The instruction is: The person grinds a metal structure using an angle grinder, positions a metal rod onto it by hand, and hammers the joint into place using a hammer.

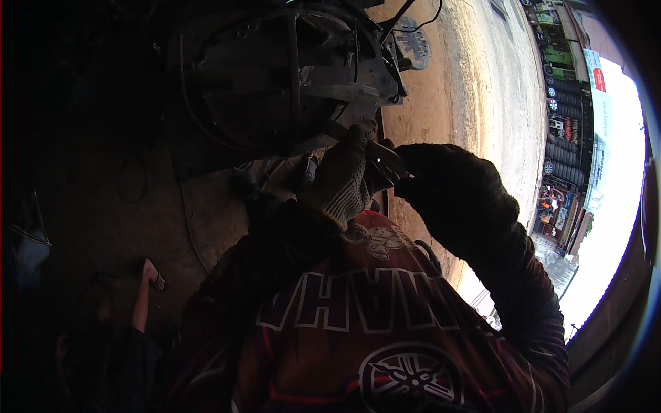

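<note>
My left hand (344,173), in a pale dotted work glove, is closed around a flat metal strip (336,131) just below a round dark metal frame (292,82). The strip runs under the glove's thumb toward my right hand. Close beside it, my right hand (387,167) is mostly in shadow at the end of a dark sleeve. Its fingers look closed, but what lies in them is too dark to make out. Curved bars and flat plates make up the frame, and its lower right plate reaches almost to my left glove.
A dark cable (189,224) lies on the dirt floor. At lower left is another person's sandalled foot (153,274). A flat perforated metal piece (413,43) is beyond the frame. Across the pale road (506,89) stands a shop with stacked tyres (566,131).
</note>
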Tool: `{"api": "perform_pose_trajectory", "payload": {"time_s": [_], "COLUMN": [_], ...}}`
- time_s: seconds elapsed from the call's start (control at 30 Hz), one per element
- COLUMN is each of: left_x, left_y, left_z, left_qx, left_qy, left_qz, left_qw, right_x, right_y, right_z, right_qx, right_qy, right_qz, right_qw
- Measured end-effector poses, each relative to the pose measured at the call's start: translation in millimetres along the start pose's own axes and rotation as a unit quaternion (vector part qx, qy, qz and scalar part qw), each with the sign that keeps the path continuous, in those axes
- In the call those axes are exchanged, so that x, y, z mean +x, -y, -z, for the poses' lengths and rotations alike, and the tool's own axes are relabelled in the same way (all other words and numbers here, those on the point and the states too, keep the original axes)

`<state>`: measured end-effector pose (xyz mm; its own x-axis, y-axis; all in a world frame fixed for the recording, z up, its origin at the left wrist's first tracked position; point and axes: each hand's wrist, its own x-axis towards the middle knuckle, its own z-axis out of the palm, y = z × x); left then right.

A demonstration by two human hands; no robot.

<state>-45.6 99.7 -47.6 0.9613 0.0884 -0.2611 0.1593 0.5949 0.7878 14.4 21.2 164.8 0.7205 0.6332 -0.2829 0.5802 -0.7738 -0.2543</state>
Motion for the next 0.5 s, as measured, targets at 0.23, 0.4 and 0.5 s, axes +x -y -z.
{"api": "perform_pose_trajectory", "payload": {"time_s": [0.23,0.4,0.5], "left_x": [3,-2,3], "left_y": [-63,-54,-72], "left_z": [-16,-15,-19], "left_qx": [-0.362,-0.398,-0.36], "left_qy": [-0.057,-0.029,-0.066], "left_qz": [0.293,0.183,0.268], "left_qw": [0.883,0.898,0.891], "right_x": [2,6,15], "right_y": [-16,-10,-27], "right_z": [4,12,9], "right_qx": [-0.049,0.012,0.166], "right_qy": [0.17,0.115,0.154], "right_qz": [-0.084,-0.078,-0.16], "right_qw": [0.981,0.99,0.961]}}
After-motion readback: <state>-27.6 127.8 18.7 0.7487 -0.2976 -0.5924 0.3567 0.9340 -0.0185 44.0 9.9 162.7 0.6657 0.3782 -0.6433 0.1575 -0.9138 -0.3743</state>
